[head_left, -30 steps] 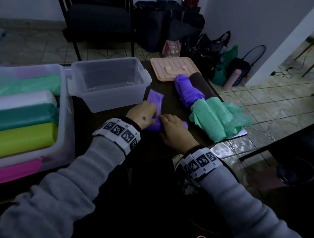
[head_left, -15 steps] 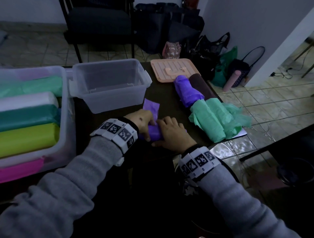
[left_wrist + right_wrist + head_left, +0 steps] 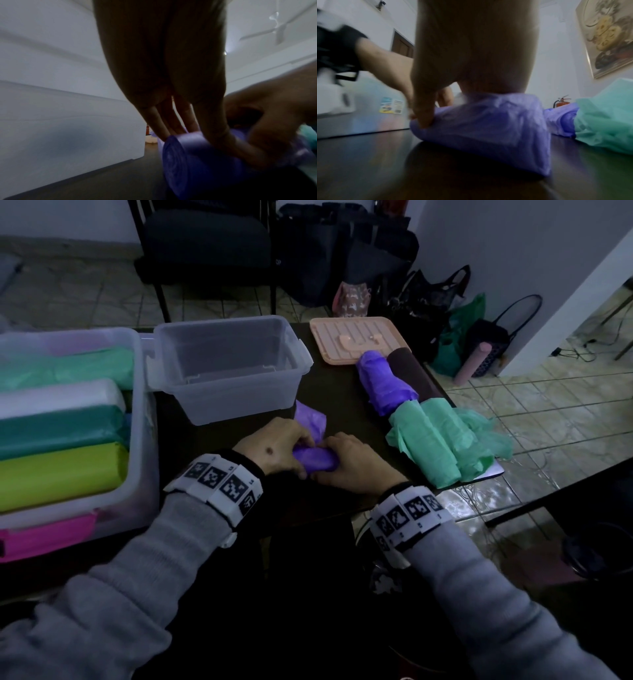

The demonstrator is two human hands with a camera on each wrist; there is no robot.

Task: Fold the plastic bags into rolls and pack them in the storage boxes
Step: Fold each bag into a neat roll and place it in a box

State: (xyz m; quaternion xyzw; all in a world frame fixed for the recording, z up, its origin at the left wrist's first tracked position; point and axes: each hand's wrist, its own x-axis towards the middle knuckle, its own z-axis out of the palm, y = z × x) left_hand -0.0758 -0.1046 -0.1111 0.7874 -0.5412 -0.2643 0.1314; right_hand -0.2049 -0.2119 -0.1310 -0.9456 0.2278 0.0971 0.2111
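Both hands work at the centre of the head view. Left hand (image 3: 274,448) and right hand (image 3: 352,465) sit close together, fingers curled over the purple roll (image 3: 315,461), one at each end. This two-ended hold probably keeps the winding even and prevents the film from springing open. An unrolled purple tail (image 3: 310,419) extends toward the upper part of the frame, so rolling is judged incomplete. The roll lies on the dark counter (image 3: 342,392), just below the empty clear storage box (image 3: 236,386), probably so that packing needs only a short reach. At the left edge, a larger storage box (image 3: 142,440) holds finished rolls in green, white, teal, yellow and pink. To the right lie loosely rolled purple and green bags (image 3: 431,440), and a peach lid (image 3: 356,338) sits above them.

Left wrist view: the fingers (image 3: 173,121) reach down behind the roll while the thumb presses its front. The roll end, lower centre, shows a smooth, tight cylinder.

Right wrist view: the thumb (image 3: 423,116) pinches the film at centre left. This end is wrinkled, translucent and flatter, resting on the counter.
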